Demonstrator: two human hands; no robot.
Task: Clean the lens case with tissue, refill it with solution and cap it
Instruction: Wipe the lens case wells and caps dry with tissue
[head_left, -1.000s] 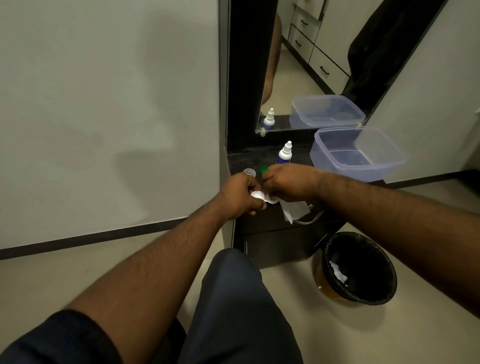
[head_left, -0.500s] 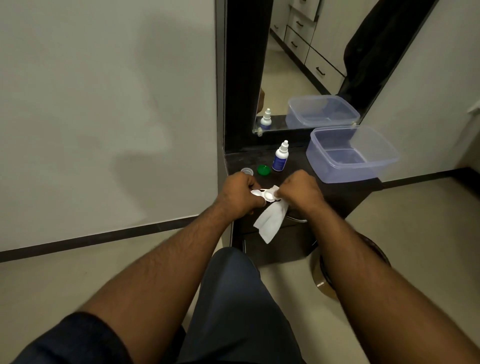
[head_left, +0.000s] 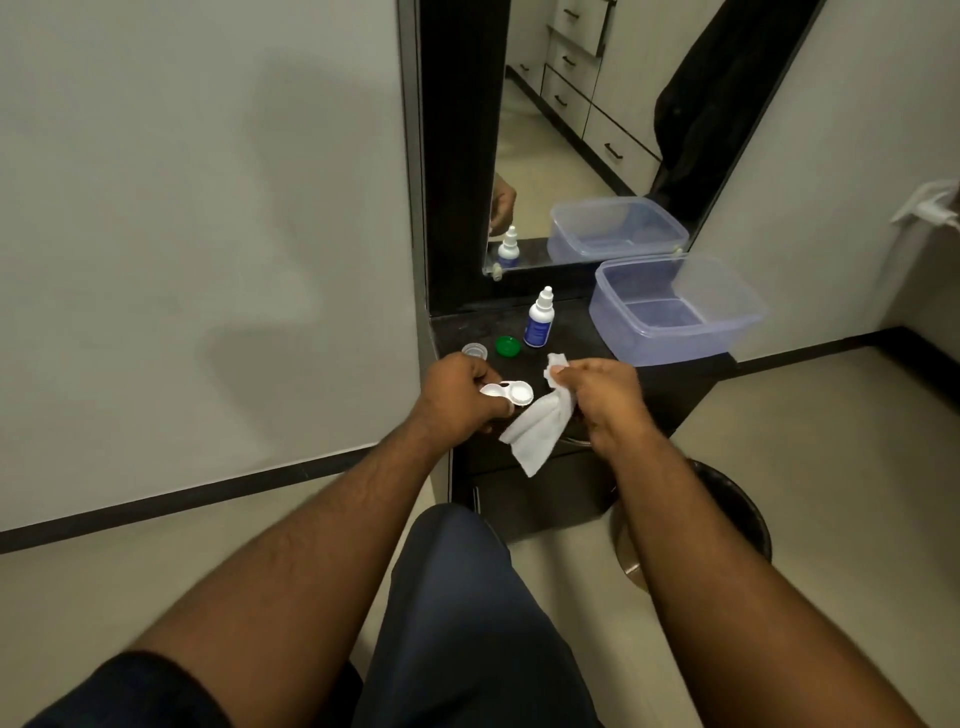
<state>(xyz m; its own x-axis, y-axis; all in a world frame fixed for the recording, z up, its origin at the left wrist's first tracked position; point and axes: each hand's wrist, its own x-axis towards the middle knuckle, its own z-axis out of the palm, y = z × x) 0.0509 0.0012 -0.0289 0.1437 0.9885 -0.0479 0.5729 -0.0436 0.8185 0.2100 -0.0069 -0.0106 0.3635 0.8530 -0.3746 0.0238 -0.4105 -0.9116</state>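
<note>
Over the front edge of a dark shelf (head_left: 665, 384), the left hand (head_left: 460, 397) grips a white lens case (head_left: 508, 392), fingers closed around its left well; the right well faces up, uncapped, and looks empty. Just to its right, apart from the case, the right hand (head_left: 605, 397) pinches a white tissue (head_left: 537, 431) between thumb and fingers, one corner sticking up above the fingertips and the rest hanging down.

On the shelf behind the hands lie two loose caps, a clear cap (head_left: 474, 351) and a green cap (head_left: 507, 346) beside it, both open side up. Just right of the green one stands a small solution bottle (head_left: 539, 319), upright, white with a blue label and its nozzle cap on; the writing on the label is too small to read. Farther right sits a clear tub (head_left: 675, 312) with a bluish tint, lidless; nothing in it can be made out.

A mirror (head_left: 587, 130) rises behind the shelf and reflects the bottle, the tub and a row of drawers. Pale walls flank it, with a dark skirting along a beige tiled floor. Below the right forearm a bin (head_left: 737, 519) with a black liner stands on the floor, mostly hidden. Dark trousers and a dark sleeve fill the bottom of the view.
</note>
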